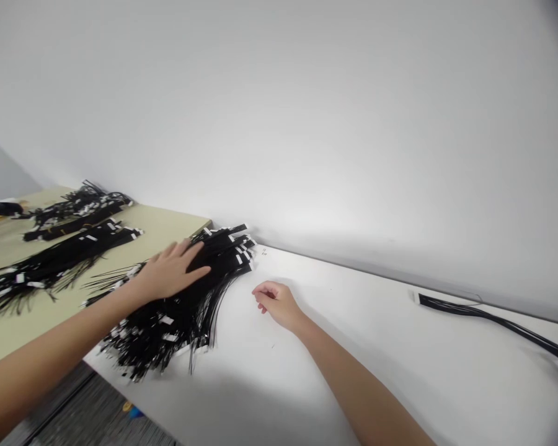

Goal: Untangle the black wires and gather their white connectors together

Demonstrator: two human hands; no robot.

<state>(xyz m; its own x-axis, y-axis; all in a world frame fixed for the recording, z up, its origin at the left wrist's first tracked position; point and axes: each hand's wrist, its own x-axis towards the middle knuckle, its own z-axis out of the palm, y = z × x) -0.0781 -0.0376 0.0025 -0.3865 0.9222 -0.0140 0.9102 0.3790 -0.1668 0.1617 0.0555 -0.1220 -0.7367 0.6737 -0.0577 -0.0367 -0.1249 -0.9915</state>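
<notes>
A large heap of thin black cables with white end connectors spreads over the left end of the white table. My left hand lies on top of the heap, palm down, with its fingers spread. Just right of the heap, my right hand hovers over the bare white tabletop. Its fingers are curled together, thumb against the fingertips. Whatever they may hold is hidden or too small to make out.
Further black cable bundles lie on the pale yellow table to the left. Another black cable bundle stretches along the right of the white table. A white wall rises behind. Small blue and yellow items are on the floor.
</notes>
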